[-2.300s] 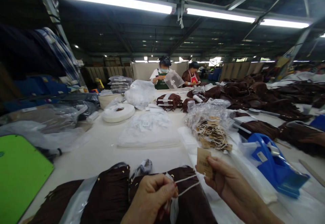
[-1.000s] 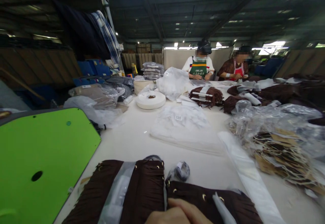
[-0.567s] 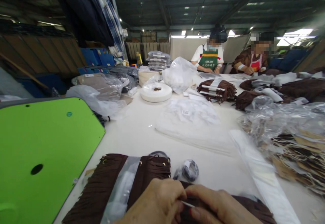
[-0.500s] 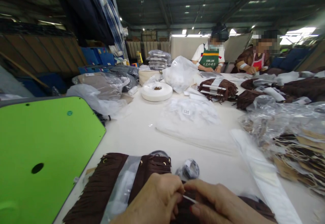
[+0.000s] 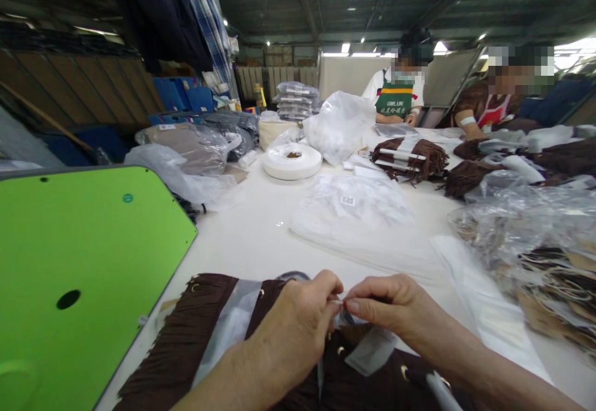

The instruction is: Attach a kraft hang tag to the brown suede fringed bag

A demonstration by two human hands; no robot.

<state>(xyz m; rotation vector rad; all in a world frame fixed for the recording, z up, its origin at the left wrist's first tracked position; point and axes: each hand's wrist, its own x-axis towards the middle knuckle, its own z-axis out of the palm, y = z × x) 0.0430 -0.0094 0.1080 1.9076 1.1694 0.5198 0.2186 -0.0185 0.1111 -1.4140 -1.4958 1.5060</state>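
My left hand [image 5: 298,327] and my right hand [image 5: 395,305] meet fingertip to fingertip over a dark brown fringed garment [image 5: 195,336] at the table's near edge. Both pinch something small and pale between thumb and forefinger; I cannot make out what it is. A clear plastic strip [image 5: 228,330] lies across the garment. A pale tag or plastic piece [image 5: 370,352] rests on the garment under my right hand. Small gold eyelets dot the brown fabric.
A bright green panel [image 5: 79,268] fills the left. On the white table [image 5: 251,237] lie folded clear bags [image 5: 358,212], a white tape roll [image 5: 292,161], a bag of paper tags [image 5: 535,243] at right and brown fringed pieces [image 5: 410,159]. Two people work at the far end.
The view swung left and down. My right hand let go of the card tag it held earlier. Both hands rose from the frame's bottom and now pinch together over the garment.
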